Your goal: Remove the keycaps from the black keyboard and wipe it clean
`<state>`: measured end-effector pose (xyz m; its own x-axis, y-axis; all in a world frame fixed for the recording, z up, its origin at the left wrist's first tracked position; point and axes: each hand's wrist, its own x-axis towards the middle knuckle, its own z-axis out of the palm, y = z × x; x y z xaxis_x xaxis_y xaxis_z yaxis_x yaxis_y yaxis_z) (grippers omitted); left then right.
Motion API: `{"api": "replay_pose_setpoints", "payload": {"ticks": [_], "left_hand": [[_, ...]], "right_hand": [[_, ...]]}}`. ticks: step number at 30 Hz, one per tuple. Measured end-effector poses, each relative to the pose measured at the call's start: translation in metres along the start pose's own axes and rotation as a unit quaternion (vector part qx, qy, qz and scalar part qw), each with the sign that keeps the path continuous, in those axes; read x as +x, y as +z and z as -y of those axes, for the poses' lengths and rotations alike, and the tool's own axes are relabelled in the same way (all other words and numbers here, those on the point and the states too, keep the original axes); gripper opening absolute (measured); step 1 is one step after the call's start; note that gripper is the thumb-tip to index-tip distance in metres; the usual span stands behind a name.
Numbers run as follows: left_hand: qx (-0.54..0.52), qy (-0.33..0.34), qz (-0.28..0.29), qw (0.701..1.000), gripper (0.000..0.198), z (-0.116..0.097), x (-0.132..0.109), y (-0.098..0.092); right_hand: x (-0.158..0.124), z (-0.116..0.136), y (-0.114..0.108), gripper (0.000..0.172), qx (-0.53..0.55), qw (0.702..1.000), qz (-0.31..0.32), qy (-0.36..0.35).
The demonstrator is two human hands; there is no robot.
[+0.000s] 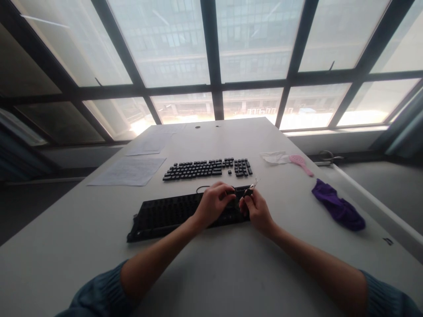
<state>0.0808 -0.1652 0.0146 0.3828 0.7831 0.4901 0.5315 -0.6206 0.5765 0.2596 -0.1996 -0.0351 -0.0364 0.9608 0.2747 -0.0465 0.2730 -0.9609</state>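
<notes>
A black keyboard base [168, 213] lies slightly slanted on the white table in front of me, its keycaps off over the part I can see. My left hand [216, 202] is over its right half, thumb and fingers pinched on what looks like a small black keycap [232, 192]. Close beside it, my right hand [257, 210] is closed around a keycap puller [248, 192] with a dark body and thin shiny wire ends pointing up and away. Both hands hide part of the base. Behind them, loose black keycaps [194, 169] are laid out in keyboard order.
Paper sheets [128, 171] lie at the left. On the right are a white tissue [274, 157], a pink hairbrush [300, 164], a purple cloth [337, 206] and a small dark piece [387, 241] near the table edge. Windows stand beyond the table.
</notes>
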Motion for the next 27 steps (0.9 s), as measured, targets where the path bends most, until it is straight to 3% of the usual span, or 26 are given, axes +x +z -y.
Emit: {"api": "replay_pose_setpoints", "payload": {"ticks": [3, 8, 17, 27], "left_hand": [[0.048, -0.083, 0.012, 0.995, 0.01, 0.026, 0.041, 0.006], [0.159, -0.124, 0.077, 0.976, 0.01, 0.059, 0.081, 0.028], [0.203, -0.089, 0.088, 0.971, 0.012, 0.066, 0.089, 0.048], [0.185, -0.066, 0.086, 0.977, 0.009, 0.07, 0.092, 0.053]], "right_hand": [[0.0, -0.001, 0.0, 0.016, 0.002, 1.0, 0.016, -0.002], [-0.001, -0.001, -0.002, 0.014, 0.0, 1.0, 0.023, 0.003], [0.001, -0.008, -0.004, 0.01, -0.025, 0.999, 0.038, -0.007], [0.001, -0.007, -0.005, 0.009, -0.023, 0.999, 0.047, -0.003]]}}
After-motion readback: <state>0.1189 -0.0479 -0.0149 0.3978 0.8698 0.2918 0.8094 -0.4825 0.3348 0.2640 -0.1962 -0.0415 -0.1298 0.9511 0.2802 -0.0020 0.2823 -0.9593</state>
